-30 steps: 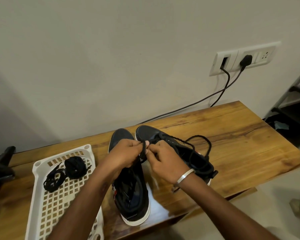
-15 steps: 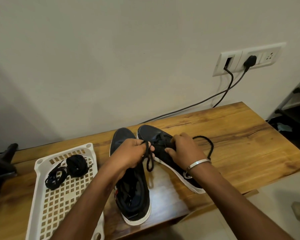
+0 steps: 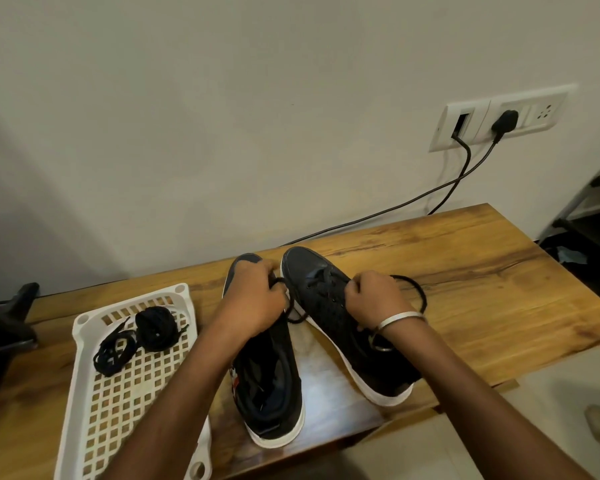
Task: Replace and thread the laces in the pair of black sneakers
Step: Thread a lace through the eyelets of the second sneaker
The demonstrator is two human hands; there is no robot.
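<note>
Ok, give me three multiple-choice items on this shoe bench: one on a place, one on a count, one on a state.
1. Where do the spare laces lie?
A. white basket
B. floor
C. inside a sneaker

2. How many plugs sit in the wall sockets?
A. none
B. two
C. four

3. What is the left hand doing?
A. lying flat
B. pinching a black lace
C. lifting the basket

Answers: 1 A, the bundles rest on its lattice; 2 B, two cords enter it; 3 B, fingers curl round the lace.

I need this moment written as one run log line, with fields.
left hand: pinches lace end | right hand: grips lace on right sneaker | left sneaker: on table | spare laces: in basket
</note>
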